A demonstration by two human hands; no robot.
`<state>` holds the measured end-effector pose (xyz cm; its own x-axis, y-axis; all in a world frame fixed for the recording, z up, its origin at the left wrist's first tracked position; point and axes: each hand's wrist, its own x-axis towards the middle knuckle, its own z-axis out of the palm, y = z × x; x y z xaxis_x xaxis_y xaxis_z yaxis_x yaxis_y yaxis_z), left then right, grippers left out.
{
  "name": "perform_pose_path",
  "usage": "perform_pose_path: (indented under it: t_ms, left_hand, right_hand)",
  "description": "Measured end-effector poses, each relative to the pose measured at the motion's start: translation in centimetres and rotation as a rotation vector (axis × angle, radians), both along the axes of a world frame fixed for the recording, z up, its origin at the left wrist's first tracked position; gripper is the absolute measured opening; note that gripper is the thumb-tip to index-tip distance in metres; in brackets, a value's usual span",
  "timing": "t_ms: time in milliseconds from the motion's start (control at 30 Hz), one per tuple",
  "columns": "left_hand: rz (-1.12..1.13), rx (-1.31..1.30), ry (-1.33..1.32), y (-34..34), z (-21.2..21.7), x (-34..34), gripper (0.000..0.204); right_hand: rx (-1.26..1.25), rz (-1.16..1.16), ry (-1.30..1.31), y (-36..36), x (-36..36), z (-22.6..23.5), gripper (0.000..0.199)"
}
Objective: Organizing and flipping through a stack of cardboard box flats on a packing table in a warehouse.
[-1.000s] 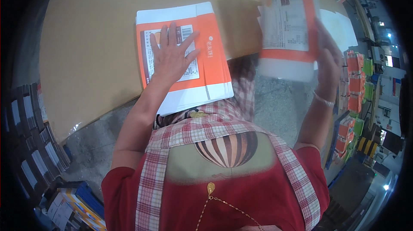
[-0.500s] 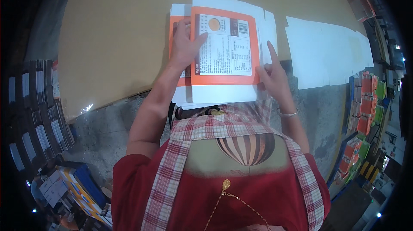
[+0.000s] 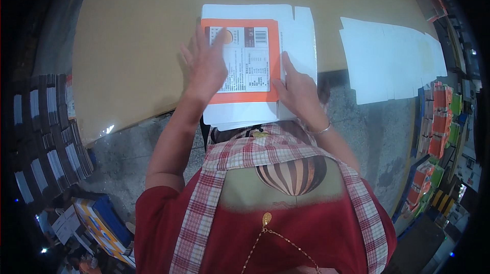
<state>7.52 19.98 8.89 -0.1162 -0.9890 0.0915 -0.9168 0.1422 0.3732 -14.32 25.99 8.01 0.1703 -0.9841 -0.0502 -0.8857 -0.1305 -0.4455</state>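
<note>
A flat carton blank (image 3: pixel 274 44) lies in front of me, with an orange panel, a white printed label and white flaps. It rests squarely on a stack of similar blanks, whose white edges (image 3: pixel 224 126) show at the near side. My left hand (image 3: pixel 208 67) is over the blank's left edge, open, its fingers spread across the label's left part. On the right flap rests my right hand (image 3: pixel 301 93), open, with index finger and thumb stretched apart along the orange border. Its other fingers are partly hidden.
The stack lies on a brown table (image 3: pixel 132 59), near its front edge. White sheets (image 3: pixel 393 62) lie to the right, overhanging that edge. Bundled stacks (image 3: pixel 51 100) stand at far left, and orange and green packs (image 3: pixel 441 121) at far right. Grey floor (image 3: pixel 122 167) shows below.
The top blank has moved left and slightly toward me, now lined up over the stack. My left hand has let go of its edge and spread its fingers; my right hand has shifted left with it.
</note>
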Motion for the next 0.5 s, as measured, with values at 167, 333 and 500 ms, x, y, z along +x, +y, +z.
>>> perform_pose_path:
  t_ms: [167,333,500]
  left_hand:
    - [-0.257,0.043,-0.146,-1.0,-1.5,-4.3,0.062]
    - [-0.234,-0.075,-0.283,-0.3,-4.3,-5.2,0.065]
    - [-0.222,-0.105,-0.207,-0.2,-5.4,-4.9,0.065]
  right_hand:
    - [-0.022,0.064,0.032,-0.2,-1.8,1.2,0.068]
    - [-0.219,-0.3,0.004,-3.0,-7.4,0.9,0.057]
    - [-0.06,0.084,-0.501,-4.0,-5.2,-1.3,0.067]
